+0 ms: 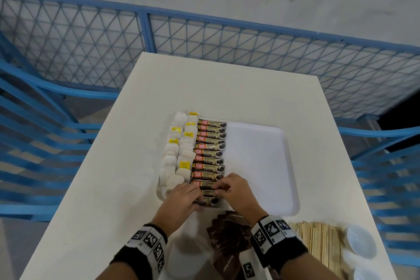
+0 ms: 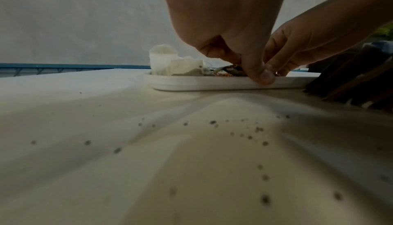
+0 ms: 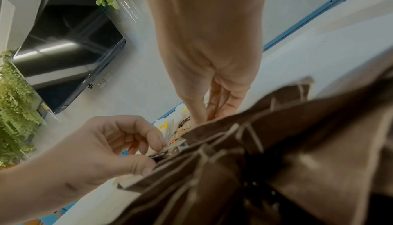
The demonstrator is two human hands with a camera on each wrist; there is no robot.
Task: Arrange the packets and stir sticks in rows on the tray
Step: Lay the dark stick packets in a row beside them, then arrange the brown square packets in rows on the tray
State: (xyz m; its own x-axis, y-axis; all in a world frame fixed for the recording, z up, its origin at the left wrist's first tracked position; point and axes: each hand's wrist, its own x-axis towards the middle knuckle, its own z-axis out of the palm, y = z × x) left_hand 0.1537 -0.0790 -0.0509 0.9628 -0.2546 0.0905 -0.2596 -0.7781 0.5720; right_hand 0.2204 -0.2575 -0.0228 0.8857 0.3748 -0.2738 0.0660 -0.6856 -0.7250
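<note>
A white tray (image 1: 256, 166) lies on the table. Along its left side stand two columns of tea bags (image 1: 179, 150) and one column of coffee packets (image 1: 210, 145). Both hands work at the near end of that column. My left hand (image 1: 197, 191) pinches the left end of a coffee packet (image 1: 208, 191), with its thumb against the tray rim (image 2: 202, 84). My right hand (image 1: 221, 188) pinches the same packet's right end. Brown sugar packets (image 1: 229, 234) are heaped in front of the tray, under my right wrist. Wooden stir sticks (image 1: 318, 241) lie to their right.
White bowls (image 1: 360, 241) stand at the table's near right corner, and a blurred white round object (image 1: 181, 257) sits by my left wrist. A blue mesh fence (image 1: 91, 48) surrounds the table. The right half of the tray is bare.
</note>
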